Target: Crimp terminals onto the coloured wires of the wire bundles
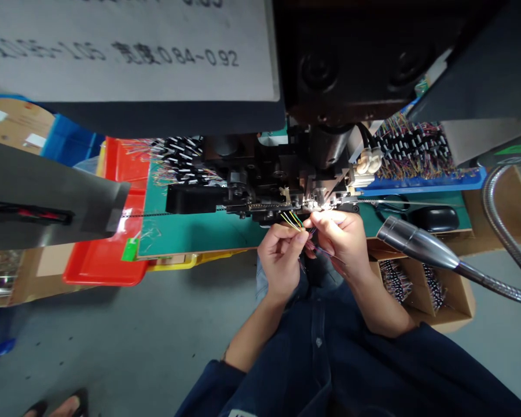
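The wires (pixel 290 220) are thin, smooth-looking strands; several are yellow, at least one is green, and they fan slightly apart as they rise from the fingers towards the black machine (pixel 260 179); darker, purplish and reddish strands (pixel 316 249) hang below, between the hands, too blurred to count. The wires are at the near edge of the green tabletop (pixel 200 231), a little right of its middle, just in front of the machine's brightly lit metal parts.

The left hand (pixel 281 258) is closed on the wires, thumb and forefinger pinching them below their upper ends; the right hand (pixel 345 238) has its thumb and forefinger together just beside the lit parts, though what lies between them is hidden.

Bundles of wires with black and white parts (pixel 182 159) lie towards the tabletop's far left; a blue tray (pixel 425 184) of similar bundles stands at its far right; a silver lamp (pixel 417 243) points in from the right.
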{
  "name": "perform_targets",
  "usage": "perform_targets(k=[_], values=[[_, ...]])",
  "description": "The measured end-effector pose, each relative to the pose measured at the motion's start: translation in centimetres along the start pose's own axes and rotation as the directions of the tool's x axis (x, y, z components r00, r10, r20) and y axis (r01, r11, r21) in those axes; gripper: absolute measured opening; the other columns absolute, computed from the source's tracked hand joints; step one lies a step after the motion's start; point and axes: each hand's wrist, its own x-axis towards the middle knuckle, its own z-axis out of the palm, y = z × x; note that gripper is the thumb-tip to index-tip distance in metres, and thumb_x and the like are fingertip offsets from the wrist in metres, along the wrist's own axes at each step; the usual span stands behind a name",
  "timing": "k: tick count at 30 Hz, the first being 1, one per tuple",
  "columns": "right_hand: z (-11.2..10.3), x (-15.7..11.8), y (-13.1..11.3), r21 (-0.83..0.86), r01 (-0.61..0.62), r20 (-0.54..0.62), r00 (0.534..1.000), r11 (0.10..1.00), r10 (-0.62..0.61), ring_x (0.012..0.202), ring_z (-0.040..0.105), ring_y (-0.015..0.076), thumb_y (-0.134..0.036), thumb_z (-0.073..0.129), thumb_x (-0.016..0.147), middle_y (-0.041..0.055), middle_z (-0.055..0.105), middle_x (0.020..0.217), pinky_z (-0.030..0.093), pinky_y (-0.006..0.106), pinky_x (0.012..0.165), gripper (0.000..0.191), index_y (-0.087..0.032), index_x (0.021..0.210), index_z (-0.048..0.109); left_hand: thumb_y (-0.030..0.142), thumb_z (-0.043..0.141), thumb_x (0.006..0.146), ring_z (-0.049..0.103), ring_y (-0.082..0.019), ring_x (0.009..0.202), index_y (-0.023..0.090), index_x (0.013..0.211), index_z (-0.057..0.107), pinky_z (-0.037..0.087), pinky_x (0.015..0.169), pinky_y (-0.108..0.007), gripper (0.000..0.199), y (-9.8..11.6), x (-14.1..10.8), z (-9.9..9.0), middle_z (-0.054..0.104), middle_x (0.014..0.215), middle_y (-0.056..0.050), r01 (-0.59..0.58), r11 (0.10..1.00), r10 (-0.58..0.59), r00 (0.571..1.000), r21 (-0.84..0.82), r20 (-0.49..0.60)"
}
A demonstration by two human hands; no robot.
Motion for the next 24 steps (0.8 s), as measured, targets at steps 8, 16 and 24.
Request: perform_targets(k=[8,16,24], values=[[-0.2,0.0,0.1,-0.015,0.037,0.012,0.999,0.999,-0.037,0.041,0.051,0.0152,-0.065,0.094,0.096,-0.0077,0.049,0.044,0.056,0.032,0.044,0.043,-0.023,0.089,0.090,0.039,0.096,0.103,0.068,-0.010,0.055,0.023,0.094,0.074,0.052,0.044,-0.018,0.028,0.0,0.0,-0.1,0.079,0.084,0.003,0.006,1.000,-0.006,1.000,-0.015,0.016],[0.2,-0.8,-1.2,-0.200,0.139,0.031,0.990,0.970,-0.136,0.042,0.047,0.0150,-0.067,0.093,0.098,-0.0048,0.053,0.051,0.053,0.034,0.041,0.044,-0.024,0.093,0.088,0.031,0.095,0.103,0.071,-0.011,0.059,0.023,0.095,0.080,0.059,0.052,-0.022,0.019,0.0,-0.3,-0.5,0.080,0.088,0.001,-0.007,1.000,0.005,0.998,0.018,0.067],[-0.3,0.0,0.5,-0.053,0.085,0.014,0.996,0.995,-0.084,0.037,0.043,0.0117,-0.060,0.089,0.101,-0.0084,0.051,0.045,0.057,0.030,0.042,0.039,-0.022,0.095,0.092,0.034,0.094,0.104,0.072,-0.009,0.058,0.021,0.094,0.076,0.053,0.045,-0.016,0.024,-0.4,-0.2,-0.7,0.082,0.089,0.002,-0.013,1.000,0.013,0.999,0.012,0.033]])
